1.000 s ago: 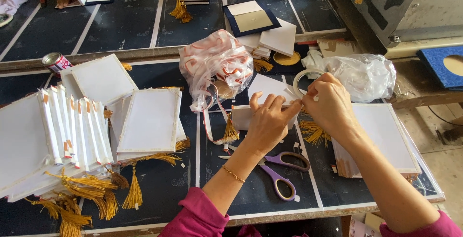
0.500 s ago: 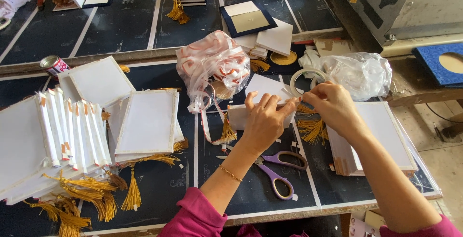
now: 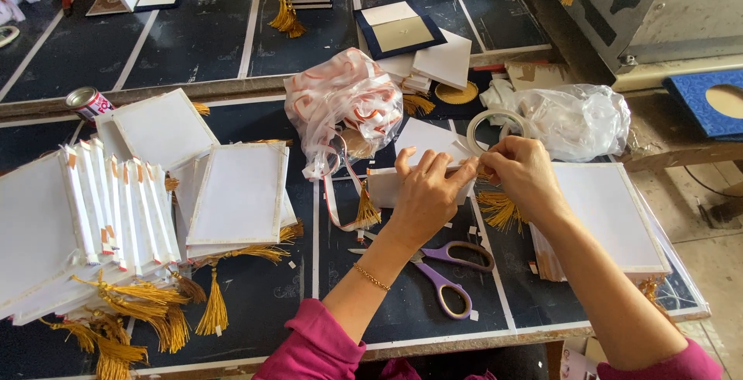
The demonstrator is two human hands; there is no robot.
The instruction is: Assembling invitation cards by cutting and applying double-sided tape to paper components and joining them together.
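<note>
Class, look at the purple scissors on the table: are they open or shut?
Open: the purple scissors lie flat with handle loops spread apart, near the left hand.

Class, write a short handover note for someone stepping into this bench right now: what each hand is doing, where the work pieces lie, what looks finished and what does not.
Left hand: pressing down on a white card.
Right hand: pinching that card's right edge, beside the tape roll.
Purple scissors lie just below the hands.
Done, apparently: tasselled cards in a fanned stack at left and a middle pile.
Left: the card in hand; plain white stack at right; bag of ribbon behind.
</note>
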